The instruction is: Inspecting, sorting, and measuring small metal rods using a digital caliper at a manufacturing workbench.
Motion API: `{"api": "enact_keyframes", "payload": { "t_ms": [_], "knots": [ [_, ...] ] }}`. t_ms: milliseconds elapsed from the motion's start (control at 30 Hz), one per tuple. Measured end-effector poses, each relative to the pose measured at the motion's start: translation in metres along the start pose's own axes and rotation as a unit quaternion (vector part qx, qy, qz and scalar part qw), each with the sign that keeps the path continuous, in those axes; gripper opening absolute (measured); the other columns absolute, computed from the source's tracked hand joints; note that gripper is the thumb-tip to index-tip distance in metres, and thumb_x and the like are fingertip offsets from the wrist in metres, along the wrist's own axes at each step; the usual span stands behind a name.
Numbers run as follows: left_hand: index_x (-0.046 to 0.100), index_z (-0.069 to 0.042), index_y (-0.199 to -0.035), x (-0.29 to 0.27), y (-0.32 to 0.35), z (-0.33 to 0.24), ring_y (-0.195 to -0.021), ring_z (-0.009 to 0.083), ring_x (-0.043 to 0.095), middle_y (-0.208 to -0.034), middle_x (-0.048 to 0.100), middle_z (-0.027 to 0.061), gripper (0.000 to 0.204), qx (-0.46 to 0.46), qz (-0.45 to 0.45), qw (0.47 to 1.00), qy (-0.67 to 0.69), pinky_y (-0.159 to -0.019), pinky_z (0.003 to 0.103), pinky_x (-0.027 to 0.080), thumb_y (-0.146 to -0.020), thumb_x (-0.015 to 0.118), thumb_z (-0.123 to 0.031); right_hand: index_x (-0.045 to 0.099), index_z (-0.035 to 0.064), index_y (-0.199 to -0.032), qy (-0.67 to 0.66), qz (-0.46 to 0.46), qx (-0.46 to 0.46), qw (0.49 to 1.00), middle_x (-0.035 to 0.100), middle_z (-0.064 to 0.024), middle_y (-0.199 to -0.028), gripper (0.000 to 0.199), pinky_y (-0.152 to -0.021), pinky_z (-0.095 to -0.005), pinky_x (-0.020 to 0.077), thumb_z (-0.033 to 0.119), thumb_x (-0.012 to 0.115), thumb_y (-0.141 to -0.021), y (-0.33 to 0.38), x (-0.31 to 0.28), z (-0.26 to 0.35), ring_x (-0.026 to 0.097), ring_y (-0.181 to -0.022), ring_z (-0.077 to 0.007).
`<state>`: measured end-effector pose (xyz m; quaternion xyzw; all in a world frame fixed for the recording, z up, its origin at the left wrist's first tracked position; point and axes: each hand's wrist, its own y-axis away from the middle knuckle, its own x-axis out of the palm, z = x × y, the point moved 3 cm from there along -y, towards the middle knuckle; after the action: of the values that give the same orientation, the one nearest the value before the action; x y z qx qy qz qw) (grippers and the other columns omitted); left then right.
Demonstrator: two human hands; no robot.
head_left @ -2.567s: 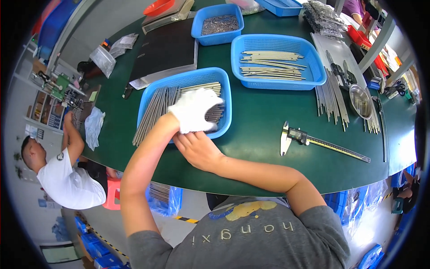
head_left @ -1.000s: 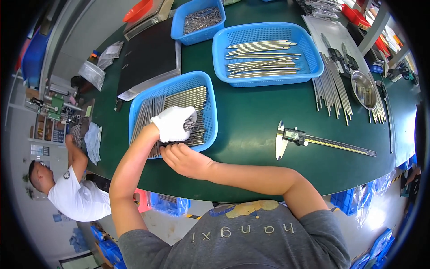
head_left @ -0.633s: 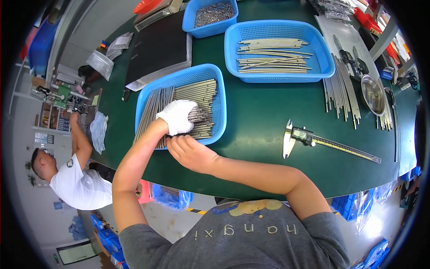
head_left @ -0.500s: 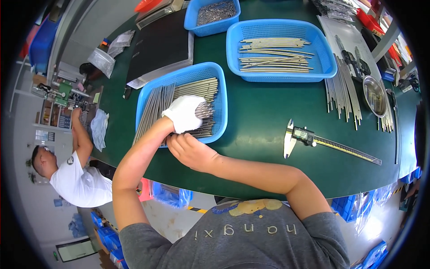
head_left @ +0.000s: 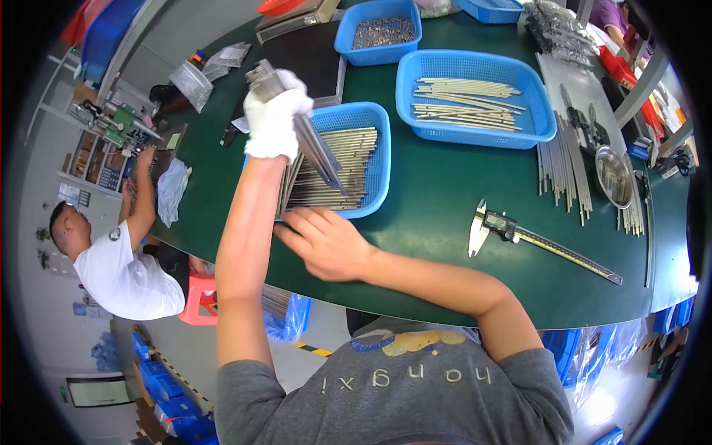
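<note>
My left hand [head_left: 271,126], in a white glove, is closed round a bundle of thin grey metal rods [head_left: 320,154], raised and tilted over the nearer blue basket [head_left: 382,167]. More metal rods [head_left: 348,152] lie side by side in that basket; the glove, forearm and bundle hide its left part. My bare right hand [head_left: 326,241] lies at the basket's near edge. Its fingers are stretched out and slightly apart, the fingertips by the rim, with nothing seen in them.
Another blue basket [head_left: 482,133] with metal rods stands to the right, and a blue basket [head_left: 382,53] of small metal pieces behind. A digital caliper [head_left: 500,226] lies on the green table [head_left: 415,259]. Rods [head_left: 565,167] and a metal bowl [head_left: 614,178] are at right. A co-worker [head_left: 126,259] sits at left.
My left hand has lifted a bundle of rods out of the nearer basket, moving up and left. My right hand has shifted slightly right along the near edge. The whole view has shifted a little.
</note>
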<state>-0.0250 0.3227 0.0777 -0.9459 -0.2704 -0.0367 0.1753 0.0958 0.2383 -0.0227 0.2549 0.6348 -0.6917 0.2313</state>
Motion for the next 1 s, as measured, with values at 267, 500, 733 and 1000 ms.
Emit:
{"api": "enact_keyframes", "payload": {
  "t_ms": [267, 500, 733, 1000],
  "knots": [
    [0.044, -0.007, -0.075, 0.021, 0.089, -0.03, -0.06, 0.0194, 0.049, -0.067, 0.043, 0.0052, 0.025, -0.06, 0.089, 0.974, 0.198, -0.059, 0.032, 0.044, -0.056, 0.054, 0.006, 0.052, 0.004, -0.101, -0.088, -0.015, 0.316, 0.945, 0.053, -0.0085, -0.089, 0.062, -0.073, -0.037, 0.0353, 0.029, 0.077, -0.05, 0.038, -0.098, -0.033, 0.05, -0.084, -0.0271],
    [0.052, -0.003, -0.072, 0.058, 0.148, -0.009, -0.057, 0.01, 0.05, -0.064, 0.052, 0.0027, 0.013, -0.006, 0.26, 0.966, 0.01, -0.053, 0.022, 0.041, -0.063, 0.061, 0.001, 0.056, 0.0088, -0.075, -0.123, 0.038, 0.251, 0.959, 0.052, -0.0059, -0.069, 0.033, -0.068, -0.0354, 0.0355, 0.021, 0.073, -0.05, 0.088, -0.063, -0.035, 0.051, -0.068, -0.0245],
    [0.052, -0.005, -0.07, 0.067, 0.159, -0.001, -0.056, 0.0128, 0.054, -0.064, 0.055, 0.0056, 0.015, 0.029, 0.252, 0.966, -0.045, -0.053, 0.024, 0.043, -0.064, 0.066, -0.002, 0.057, 0.0095, -0.071, -0.194, -0.021, 0.334, 0.922, 0.052, -0.0077, -0.068, 0.024, -0.063, -0.037, 0.0369, 0.023, 0.07, -0.055, 0.115, -0.043, -0.042, 0.051, -0.067, -0.0257],
    [0.052, -0.006, -0.066, 0.061, 0.161, -0.009, -0.053, 0.013, 0.054, -0.06, 0.056, 0.0047, 0.015, 0.038, 0.276, 0.959, -0.061, -0.051, 0.025, 0.042, -0.064, 0.066, -0.002, 0.055, 0.0097, -0.07, -0.311, 0.01, 0.359, 0.88, 0.054, -0.0092, -0.068, 0.022, -0.065, -0.0381, 0.0391, 0.025, 0.067, -0.058, 0.11, -0.043, -0.05, 0.053, -0.066, -0.0274]
  ]
}}
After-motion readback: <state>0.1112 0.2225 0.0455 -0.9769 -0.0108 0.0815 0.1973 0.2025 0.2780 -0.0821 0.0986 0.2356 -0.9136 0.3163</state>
